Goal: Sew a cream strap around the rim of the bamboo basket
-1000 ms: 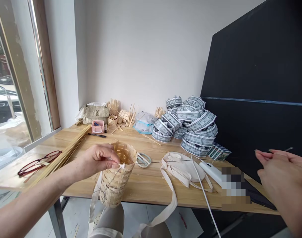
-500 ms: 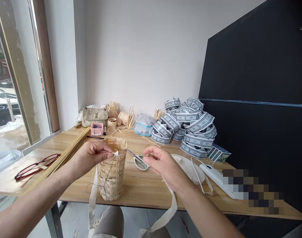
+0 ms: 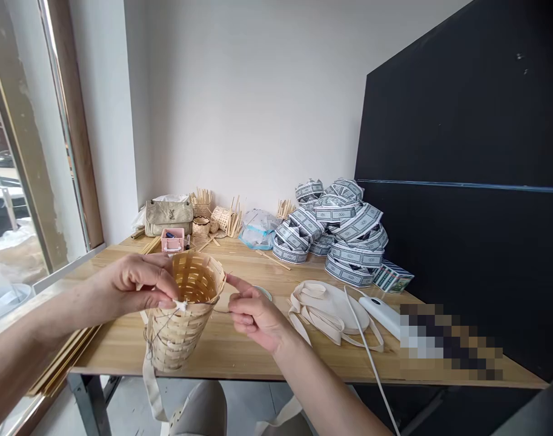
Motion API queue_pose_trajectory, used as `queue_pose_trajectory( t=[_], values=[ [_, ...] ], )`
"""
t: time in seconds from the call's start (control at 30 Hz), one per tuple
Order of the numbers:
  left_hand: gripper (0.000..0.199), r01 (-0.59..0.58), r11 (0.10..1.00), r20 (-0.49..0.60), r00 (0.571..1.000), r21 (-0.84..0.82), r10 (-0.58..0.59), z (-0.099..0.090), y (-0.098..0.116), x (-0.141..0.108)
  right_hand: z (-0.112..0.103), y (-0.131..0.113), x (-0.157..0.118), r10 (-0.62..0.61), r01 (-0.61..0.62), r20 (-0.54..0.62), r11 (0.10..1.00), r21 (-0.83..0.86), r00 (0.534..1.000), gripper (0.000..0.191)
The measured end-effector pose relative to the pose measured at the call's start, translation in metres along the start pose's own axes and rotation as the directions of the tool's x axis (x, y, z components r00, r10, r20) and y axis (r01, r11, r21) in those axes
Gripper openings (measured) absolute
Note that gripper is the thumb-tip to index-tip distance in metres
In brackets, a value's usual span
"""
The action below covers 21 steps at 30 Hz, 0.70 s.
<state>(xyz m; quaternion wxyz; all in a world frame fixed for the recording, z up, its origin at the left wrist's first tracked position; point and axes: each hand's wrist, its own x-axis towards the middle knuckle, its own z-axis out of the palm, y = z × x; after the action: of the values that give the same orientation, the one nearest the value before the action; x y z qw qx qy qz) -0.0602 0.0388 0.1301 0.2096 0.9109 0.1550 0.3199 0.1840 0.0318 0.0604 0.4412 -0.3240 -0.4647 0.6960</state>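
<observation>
A woven bamboo basket [image 3: 185, 336] tilts on the table near its front edge, mouth towards me. My left hand [image 3: 146, 281] pinches the white end of a cloth strap [image 3: 182, 306] against its rim. A dark thread [image 3: 219, 311] runs from that spot to my right hand [image 3: 258, 315], whose curled fingers close on it. My right index finger is stretched out, its tip at the basket's right rim. Loose thread dangles down the basket's left side. The strap [image 3: 152, 381] hangs past the table edge. Behind my right hand, only part of the scissors' handle [image 3: 264, 293] shows.
Cream strap lies heaped over a white round board [image 3: 344, 306] on the right, beside a white device [image 3: 380, 316]. Rolls of patterned ribbon [image 3: 353, 266] are piled behind. A handbag [image 3: 169, 217], a pink box [image 3: 172, 241] and small baskets stand at the back left. Bamboo strips [image 3: 69, 360] lie left.
The basket has tipped towards me and shifted left. My right hand has moved left to its rim, drawing the thread across. The strap on the right now lies heaped on the table.
</observation>
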Motion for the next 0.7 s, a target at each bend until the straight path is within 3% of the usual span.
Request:
queue_pose_trajectory(
  t=[0.13,0.23,0.37,0.57,0.63,0.7],
  values=[
    [0.015,0.058,0.998,0.054,0.997,0.024,-0.059,-0.012,0.014,0.002,0.009,0.010,0.006,0.062,-0.063,0.127,0.998,0.000,0.990,0.041],
    [0.017,0.141,0.990,0.029,0.990,0.013,-0.141,-0.017,0.020,0.000,0.014,0.018,0.008,0.074,-0.070,0.132,0.997,-0.031,0.989,0.026],
    [0.019,0.188,0.979,-0.006,0.982,-0.081,-0.189,-0.020,0.020,-0.004,0.012,0.024,0.008,0.016,-0.012,0.066,0.998,-0.060,0.998,0.019],
    [0.021,0.265,0.944,-0.137,0.946,-0.195,-0.294,-0.027,0.008,-0.011,-0.012,0.007,0.000,-0.147,0.145,-0.044,0.988,-0.044,0.988,0.036],
    [0.022,0.304,0.938,-0.167,0.929,-0.169,-0.331,-0.032,0.001,-0.014,-0.028,-0.008,-0.005,-0.255,0.249,-0.134,0.966,-0.065,0.958,0.038],
    [0.022,0.338,0.931,-0.203,0.910,-0.140,-0.361,-0.036,-0.005,-0.017,-0.050,-0.028,-0.014,-0.372,0.353,-0.238,0.928,-0.121,0.897,0.037]
  ],
)
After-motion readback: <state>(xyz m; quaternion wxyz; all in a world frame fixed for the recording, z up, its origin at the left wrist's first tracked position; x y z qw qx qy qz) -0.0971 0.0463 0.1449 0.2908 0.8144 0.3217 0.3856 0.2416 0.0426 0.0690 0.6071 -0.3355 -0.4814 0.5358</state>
